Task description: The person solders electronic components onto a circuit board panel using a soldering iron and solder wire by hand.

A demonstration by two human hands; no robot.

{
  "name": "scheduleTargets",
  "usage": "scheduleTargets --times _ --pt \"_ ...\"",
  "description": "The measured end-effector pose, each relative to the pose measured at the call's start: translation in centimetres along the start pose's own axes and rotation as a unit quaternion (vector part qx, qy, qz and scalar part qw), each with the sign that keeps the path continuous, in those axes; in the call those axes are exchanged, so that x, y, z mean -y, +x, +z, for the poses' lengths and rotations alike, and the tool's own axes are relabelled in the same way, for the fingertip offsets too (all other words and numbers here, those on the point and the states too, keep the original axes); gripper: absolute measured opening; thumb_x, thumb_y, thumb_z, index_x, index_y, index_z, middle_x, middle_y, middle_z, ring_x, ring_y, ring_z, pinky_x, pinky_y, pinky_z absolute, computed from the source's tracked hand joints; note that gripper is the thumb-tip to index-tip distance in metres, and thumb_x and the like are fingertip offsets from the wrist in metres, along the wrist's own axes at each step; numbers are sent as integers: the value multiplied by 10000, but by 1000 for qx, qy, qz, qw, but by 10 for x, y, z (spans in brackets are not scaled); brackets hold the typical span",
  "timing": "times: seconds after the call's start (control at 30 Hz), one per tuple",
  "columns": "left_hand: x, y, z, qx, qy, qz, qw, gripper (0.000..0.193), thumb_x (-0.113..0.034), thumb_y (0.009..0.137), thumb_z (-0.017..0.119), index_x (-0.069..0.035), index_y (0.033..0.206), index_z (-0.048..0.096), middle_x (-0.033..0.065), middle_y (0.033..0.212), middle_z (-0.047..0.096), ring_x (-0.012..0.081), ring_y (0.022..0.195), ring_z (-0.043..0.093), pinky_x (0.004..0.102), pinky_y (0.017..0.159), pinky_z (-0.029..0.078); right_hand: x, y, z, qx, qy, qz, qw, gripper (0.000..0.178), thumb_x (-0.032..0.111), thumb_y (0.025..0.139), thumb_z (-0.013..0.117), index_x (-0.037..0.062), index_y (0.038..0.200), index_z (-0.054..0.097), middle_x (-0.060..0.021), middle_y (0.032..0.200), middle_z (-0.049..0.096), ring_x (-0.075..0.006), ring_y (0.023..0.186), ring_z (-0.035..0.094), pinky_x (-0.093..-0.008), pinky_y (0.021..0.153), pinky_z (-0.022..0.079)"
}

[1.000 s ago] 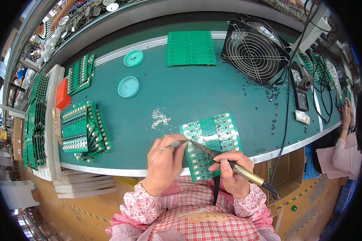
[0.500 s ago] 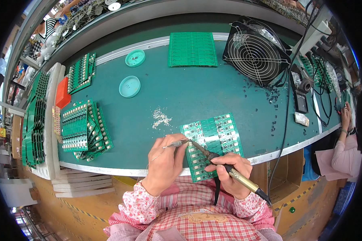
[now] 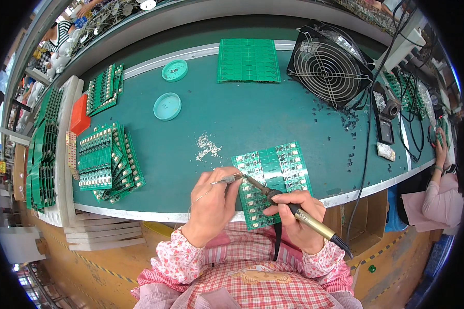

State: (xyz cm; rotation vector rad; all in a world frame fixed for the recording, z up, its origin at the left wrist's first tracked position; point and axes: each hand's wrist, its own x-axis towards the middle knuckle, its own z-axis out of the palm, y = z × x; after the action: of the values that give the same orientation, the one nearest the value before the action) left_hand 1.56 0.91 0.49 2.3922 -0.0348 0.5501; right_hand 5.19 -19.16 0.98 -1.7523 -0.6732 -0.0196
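Observation:
A green circuit board panel [image 3: 268,169] with rows of small white and dark parts lies at the table's near edge, slightly turned. My right hand [image 3: 300,215] is closed around a soldering iron [image 3: 313,223], whose tip points up and left to the panel's left part. My left hand [image 3: 212,202] pinches slim metal tweezers [image 3: 222,181] at the panel's left edge, their points close to the iron's tip. A thin wire [image 3: 203,194], which looks like solder, runs along the left hand. The exact contact at the tips is too small to make out.
Small pale parts [image 3: 207,148] lie loose left of the panel. Stacked boards [image 3: 96,164] stand at left by a red box [image 3: 80,114]. Two turquoise lids [image 3: 167,106], a board stack [image 3: 249,61] and a black fan [image 3: 326,69] sit farther back. A co-worker's hand [image 3: 440,149] shows at right.
The whole view has shifted slightly, with the table a little higher in the picture. Both hands keep their holds, tool tips still together at the panel's left edge.

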Motion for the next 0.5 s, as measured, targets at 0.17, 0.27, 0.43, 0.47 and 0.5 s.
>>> scheduleTargets --times 0.17,0.27,0.43,0.47,0.5 --pt "-2 1 -1 0 -1 -6 1000 142 -32 869 692 -29 1006 653 81 1002 688 295 837 656 371 740 502 15 1 8 -4 -38 15 999 181 36 850 741 -4 1014 672 -89 795 725 -181 694 724 -281 568 560" --pt "-2 0 -1 3 2 -9 1000 139 -34 868 693 -31 1002 654 80 1005 688 295 842 655 371 744 501 19 5 8 11 -110 -64 992 249 -2 740 788 25 965 685 -88 772 708 -198 604 674 -292 521 543" --pt "-1 0 0 3 4 -6 1000 145 -32 867 693 -29 1006 651 79 1006 688 294 841 653 371 746 501 16 9 5 20 -106 -90 990 243 -17 734 780 27 957 694 -82 758 704 -181 601 665 -287 509 526" --pt "-1 0 -1 3 4 -5 1000 145 -32 867 693 -29 1006 651 79 1006 688 294 841 653 371 746 501 15 9 3 25 -109 -93 989 241 -22 732 776 26 955 696 -81 753 703 -178 600 662 -286 510 523" --pt "-1 0 -1 4 3 -7 1000 147 -32 867 693 -29 1007 650 79 1005 687 294 841 652 372 745 501 13 8 2 25 -109 -93 989 241 -22 732 776 26 955 696 -81 753 703 -178 600 662 -286 510 523"
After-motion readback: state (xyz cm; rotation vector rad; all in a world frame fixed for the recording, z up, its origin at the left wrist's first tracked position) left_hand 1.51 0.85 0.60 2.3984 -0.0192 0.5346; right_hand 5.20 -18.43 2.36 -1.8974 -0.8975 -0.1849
